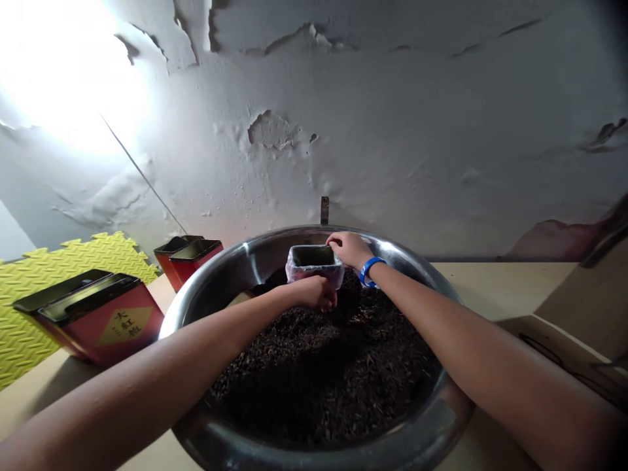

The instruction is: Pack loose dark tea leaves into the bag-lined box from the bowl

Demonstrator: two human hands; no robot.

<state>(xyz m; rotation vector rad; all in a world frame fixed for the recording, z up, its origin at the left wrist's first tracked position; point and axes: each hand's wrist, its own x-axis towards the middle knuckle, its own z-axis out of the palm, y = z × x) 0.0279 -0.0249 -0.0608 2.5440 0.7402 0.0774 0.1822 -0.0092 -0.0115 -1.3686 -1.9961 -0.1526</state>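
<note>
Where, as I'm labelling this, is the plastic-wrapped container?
In the head view's middle, the container is toward the far rim of the metal bowl, left hand in front, right hand at its right.

In the steel bowl, which stands on the table and holds dark leaves, an open tin with clear film around it is at 12 o'clock. The left hand is curled at the tin's 6 o'clock side, and the right hand, with a blue band at its wrist, has its fingertips at the 2 o'clock corner of the rim, although how firmly each one grips cannot be seen. Outside the bowl, red tins stand at 9 o'clock and more red tins at 10 o'clock, near a yellow mat, while behind, at 12 o'clock, rises a wall with peeling paint.
</note>
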